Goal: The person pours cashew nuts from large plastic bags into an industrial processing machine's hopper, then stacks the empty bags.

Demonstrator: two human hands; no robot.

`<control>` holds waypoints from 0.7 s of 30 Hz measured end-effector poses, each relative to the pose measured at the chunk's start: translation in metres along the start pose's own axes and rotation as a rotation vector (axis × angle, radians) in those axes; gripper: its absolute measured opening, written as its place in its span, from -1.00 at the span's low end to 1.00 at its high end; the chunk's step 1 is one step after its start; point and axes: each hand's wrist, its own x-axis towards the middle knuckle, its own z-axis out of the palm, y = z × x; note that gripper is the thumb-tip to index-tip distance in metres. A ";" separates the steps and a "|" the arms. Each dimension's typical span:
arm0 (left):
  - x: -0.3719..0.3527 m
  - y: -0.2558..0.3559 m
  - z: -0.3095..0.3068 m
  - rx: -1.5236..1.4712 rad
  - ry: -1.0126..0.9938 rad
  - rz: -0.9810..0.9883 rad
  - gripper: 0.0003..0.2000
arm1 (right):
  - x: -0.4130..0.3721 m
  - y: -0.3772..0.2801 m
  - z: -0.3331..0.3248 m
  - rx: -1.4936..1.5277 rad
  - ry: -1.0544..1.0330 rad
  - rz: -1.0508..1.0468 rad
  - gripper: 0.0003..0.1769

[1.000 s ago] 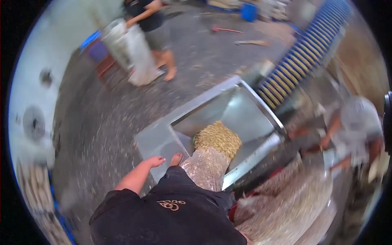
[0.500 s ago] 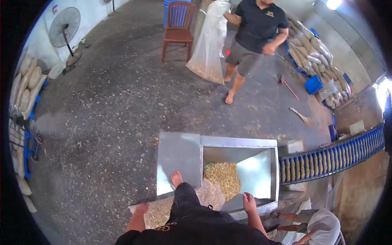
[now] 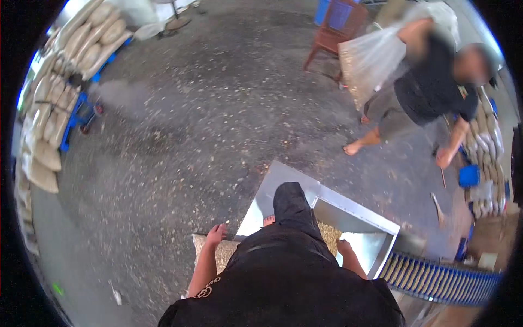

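Apparently for balance, your left hand [image 3: 217,234] hangs loosely open near the sack [image 3: 225,255]. Right hand [image 3: 344,248], by the hopper [image 3: 357,207]: grip unclear.

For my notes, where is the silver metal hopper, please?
Lower right in the head view, the hopper sits by the wearer's right hand and the blue ribbed conveyor.

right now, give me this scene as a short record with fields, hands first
Left: left hand beside a filled sack; contact unclear
Right: right hand over the metal hopper, near yellowish pieces inside it
Conveyor: ridged blue conveyor by the hopper's right end
Other person: a co-worker holding a clear bag
Furniture: brown chair
Floor: grey floor, pale bits scattered
Storage: stacked sacks, far left
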 end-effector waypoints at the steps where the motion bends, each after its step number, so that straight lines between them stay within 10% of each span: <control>1: -0.004 -0.004 -0.002 -0.021 0.024 0.006 -0.62 | 0.042 0.018 0.014 -0.130 -0.111 -0.183 -0.57; 2: 0.001 -0.009 -0.002 -0.033 0.036 0.021 -0.62 | 0.070 -0.002 0.005 -0.360 -0.162 -0.276 -0.61; 3: 0.031 -0.062 -0.013 -0.039 0.080 0.111 -0.61 | 0.081 -0.031 -0.007 -0.006 0.142 -0.226 -0.61; 5: 0.053 -0.104 -0.038 0.494 0.069 0.427 -0.60 | 0.111 -0.088 -0.041 0.268 0.000 -0.211 -0.52; 10: 0.063 0.022 -0.076 0.091 0.110 -0.153 -0.60 | 0.191 -0.280 -0.116 0.297 0.109 -0.096 -0.39; 18: 0.050 0.193 -0.184 -0.060 0.244 -0.105 -0.58 | 0.253 -0.480 -0.077 0.410 -0.153 -0.022 -0.41; 21: 0.063 0.252 -0.233 -0.075 0.263 0.010 -0.57 | 0.283 -0.548 -0.044 0.128 -0.266 -0.442 -0.37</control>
